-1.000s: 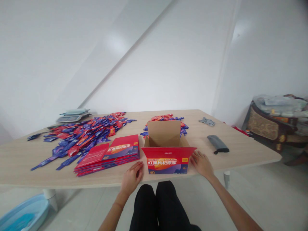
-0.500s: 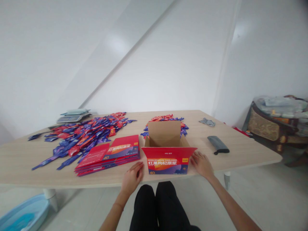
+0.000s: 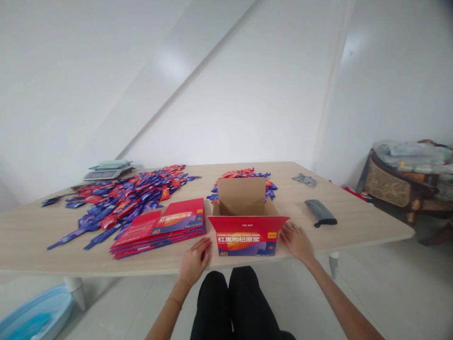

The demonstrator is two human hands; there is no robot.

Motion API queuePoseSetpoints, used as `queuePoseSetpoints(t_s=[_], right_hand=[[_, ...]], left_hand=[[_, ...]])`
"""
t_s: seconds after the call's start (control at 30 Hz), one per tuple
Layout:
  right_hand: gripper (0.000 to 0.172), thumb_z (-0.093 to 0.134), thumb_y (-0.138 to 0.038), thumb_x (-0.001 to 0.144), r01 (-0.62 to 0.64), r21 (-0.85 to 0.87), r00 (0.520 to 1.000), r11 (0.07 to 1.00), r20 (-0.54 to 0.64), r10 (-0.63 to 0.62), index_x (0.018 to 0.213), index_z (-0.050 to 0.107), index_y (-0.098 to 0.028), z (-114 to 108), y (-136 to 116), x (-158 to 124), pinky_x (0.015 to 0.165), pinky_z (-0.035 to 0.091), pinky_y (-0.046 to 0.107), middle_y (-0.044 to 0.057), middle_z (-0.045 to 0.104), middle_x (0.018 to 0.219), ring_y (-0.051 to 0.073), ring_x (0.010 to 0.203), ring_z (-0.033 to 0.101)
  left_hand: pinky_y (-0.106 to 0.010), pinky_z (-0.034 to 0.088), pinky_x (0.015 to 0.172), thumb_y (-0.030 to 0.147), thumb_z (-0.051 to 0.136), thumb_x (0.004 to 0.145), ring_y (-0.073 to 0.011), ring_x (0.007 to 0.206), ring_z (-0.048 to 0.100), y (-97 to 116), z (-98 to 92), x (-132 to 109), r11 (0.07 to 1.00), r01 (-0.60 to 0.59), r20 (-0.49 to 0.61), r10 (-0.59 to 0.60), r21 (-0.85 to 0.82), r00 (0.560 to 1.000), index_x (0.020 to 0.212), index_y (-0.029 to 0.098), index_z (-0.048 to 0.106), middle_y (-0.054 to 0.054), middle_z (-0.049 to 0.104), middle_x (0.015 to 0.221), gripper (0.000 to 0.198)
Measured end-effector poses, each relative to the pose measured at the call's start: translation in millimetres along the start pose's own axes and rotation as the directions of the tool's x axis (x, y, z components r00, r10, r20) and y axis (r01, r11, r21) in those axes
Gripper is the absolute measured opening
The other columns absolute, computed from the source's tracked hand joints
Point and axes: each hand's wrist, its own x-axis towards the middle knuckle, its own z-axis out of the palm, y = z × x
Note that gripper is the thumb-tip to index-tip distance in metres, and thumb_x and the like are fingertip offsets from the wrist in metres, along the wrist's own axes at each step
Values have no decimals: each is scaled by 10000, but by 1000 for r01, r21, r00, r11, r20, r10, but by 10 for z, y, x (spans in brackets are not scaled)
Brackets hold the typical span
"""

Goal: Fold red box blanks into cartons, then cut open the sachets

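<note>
An open red carton (image 3: 247,236) with Chinese lettering stands at the near edge of the wooden table (image 3: 357,222), its flaps up and its brown inside showing. My left hand (image 3: 194,261) rests on the table against the carton's left side. My right hand (image 3: 296,241) lies flat against its right side. Both hands hold nothing. A stack of flattened red cartons (image 3: 163,226) lies just left of the open one.
Blue and red sachets (image 3: 120,198) are spread over the left of the table, a smaller heap (image 3: 244,175) behind the carton. A scale (image 3: 108,170) sits far left. A dark pouch (image 3: 320,211) and grey object (image 3: 304,179) lie right. A blue tub (image 3: 31,317) is on the floor.
</note>
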Motion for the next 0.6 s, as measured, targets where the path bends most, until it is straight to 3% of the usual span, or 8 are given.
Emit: queuePoseSetpoints(t_s=[0.6], right_hand=[[537, 306, -407, 1094, -1, -11, 1000, 1000, 18, 1, 1535, 556, -230, 7, 3, 1, 1221, 307, 560, 67, 464, 1652, 335, 1535, 369]], left_hand=[[-459, 587, 1106, 224, 536, 995, -265, 1259, 711, -35, 31, -12, 1000, -10, -8, 11, 6, 1000, 1264, 249, 755, -77, 740, 1359, 347]])
